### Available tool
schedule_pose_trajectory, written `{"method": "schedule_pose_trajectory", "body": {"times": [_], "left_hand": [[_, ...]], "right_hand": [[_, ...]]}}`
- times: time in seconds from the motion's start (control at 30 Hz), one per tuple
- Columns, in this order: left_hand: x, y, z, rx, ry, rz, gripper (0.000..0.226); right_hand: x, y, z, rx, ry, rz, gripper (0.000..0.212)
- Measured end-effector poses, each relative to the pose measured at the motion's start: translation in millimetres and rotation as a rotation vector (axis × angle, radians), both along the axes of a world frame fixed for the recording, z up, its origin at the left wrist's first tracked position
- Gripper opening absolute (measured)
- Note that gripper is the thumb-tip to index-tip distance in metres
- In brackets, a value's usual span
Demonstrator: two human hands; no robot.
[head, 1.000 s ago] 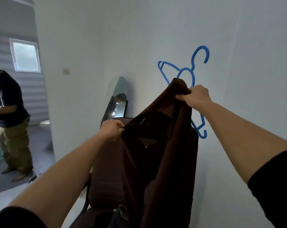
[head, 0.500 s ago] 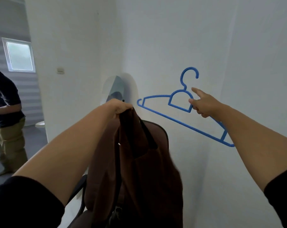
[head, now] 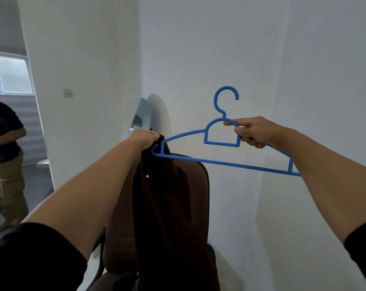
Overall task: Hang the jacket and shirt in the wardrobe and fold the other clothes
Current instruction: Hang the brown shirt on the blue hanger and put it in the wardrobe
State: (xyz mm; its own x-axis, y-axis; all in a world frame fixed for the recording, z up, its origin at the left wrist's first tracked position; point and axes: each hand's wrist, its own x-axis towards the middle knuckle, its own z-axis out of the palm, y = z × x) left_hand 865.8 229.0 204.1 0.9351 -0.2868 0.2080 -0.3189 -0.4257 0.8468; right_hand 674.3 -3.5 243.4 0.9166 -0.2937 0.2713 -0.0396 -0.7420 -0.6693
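the left hand (head: 145, 138) grips the dark brown fabric jacket (head: 167, 206) at nine o'clock of the blue plastic hanger (head: 222, 141), which the right hand (head: 254, 132) pinches. the step looks like hangering; next, feed its left tip into a shoulder.

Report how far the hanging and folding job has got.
Done: nothing visibly finished; no garment hangs in a wardrobe, and no wardrobe or folded clothes are in view. In hand: the left hand grips the top of the brown jacket, the right hand holds the blue hanger, whose left tip sits at the jacket's top edge. Left: seat the jacket on the hanger, hang it, then the shirt and the folding.
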Motion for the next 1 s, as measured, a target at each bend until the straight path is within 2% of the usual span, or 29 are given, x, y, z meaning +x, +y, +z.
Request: {"method": "schedule_pose_trajectory", "body": {"times": [0.1, 0.23, 0.37, 0.5, 0.6, 0.67, 0.73, 0.83, 0.93, 1.0], "left_hand": [[-19, -4, 12, 0.063, -0.156, -0.056, 0.026], [-42, -16, 27, -0.014, -0.201, -0.134, 0.024], [-67, -32, 49, -0.144, -0.219, -0.198, 0.025], [-82, -40, 69, -0.255, -0.204, -0.247, 0.024], [-88, -40, 82, -0.250, -0.219, -0.216, 0.024], [-90, -41, 87, -0.199, -0.276, -0.199, 0.033], [-92, -42, 89, -0.068, -0.442, -0.157, 0.037], [-91, -40, 90, 0.024, -0.622, -0.063, 0.027], [-86, -31, 92, -0.013, -0.598, -0.109, 0.021], [-82, -24, 91, -0.038, -0.552, -0.138, 0.018]], "right_hand": [[5, 11, -3, -0.047, -0.066, 0.017, 0.031], [14, 28, -9, -0.053, -0.136, 0.064, 0.030], [25, 42, -20, 0.065, -0.248, 0.140, 0.030], [35, 56, -26, 0.197, -0.363, 0.156, 0.019], [40, 65, -24, 0.279, -0.419, 0.110, 0.019], [43, 71, -22, 0.294, -0.446, 0.106, 0.020], [46, 78, -20, 0.273, -0.455, 0.105, 0.020], [45, 87, -17, 0.292, -0.440, 0.178, 0.022], [39, 79, -12, 0.320, -0.369, 0.245, 0.015], [35, 71, -8, 0.225, -0.302, 0.245, 0.013]]}}
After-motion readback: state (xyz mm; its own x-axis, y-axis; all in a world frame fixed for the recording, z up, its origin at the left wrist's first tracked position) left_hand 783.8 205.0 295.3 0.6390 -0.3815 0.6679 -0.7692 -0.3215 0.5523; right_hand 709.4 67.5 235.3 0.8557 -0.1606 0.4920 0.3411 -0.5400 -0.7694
